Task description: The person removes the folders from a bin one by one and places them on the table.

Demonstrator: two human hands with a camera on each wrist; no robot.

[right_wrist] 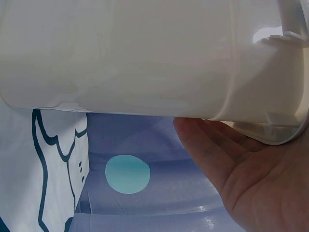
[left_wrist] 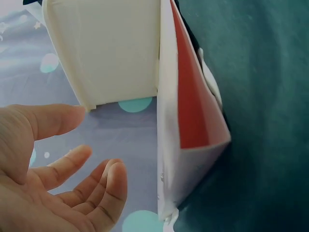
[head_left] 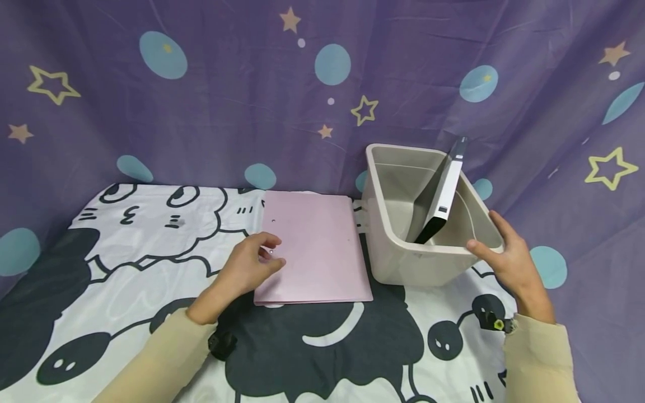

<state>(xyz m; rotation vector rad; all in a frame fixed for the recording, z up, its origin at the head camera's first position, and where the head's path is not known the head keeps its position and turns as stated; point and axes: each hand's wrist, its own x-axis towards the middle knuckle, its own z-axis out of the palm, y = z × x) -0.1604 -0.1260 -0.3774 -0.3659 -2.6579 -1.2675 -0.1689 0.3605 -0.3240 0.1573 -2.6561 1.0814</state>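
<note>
A pink binder point(head_left: 317, 252) lies closed on the patterned cloth in the head view; the left wrist view shows red inside its open end. My left hand point(head_left: 252, 260) hovers over its left edge, fingers loosely bent and apart, holding nothing. To the right stands an off-white plastic bin point(head_left: 423, 263), slightly tilted. My right hand point(head_left: 509, 263) grips its near right corner, the thumb on the rim and the fingers along the outer wall. Within the bin leans a binder with a white and black spine point(head_left: 447, 187), sticking out above the rim.
A cloth point(head_left: 151, 291) with black-and-white cartoon animals covers the surface. Behind it hangs a purple curtain point(head_left: 227, 101) with stars and blue dots, close to the back of the binder and the bin.
</note>
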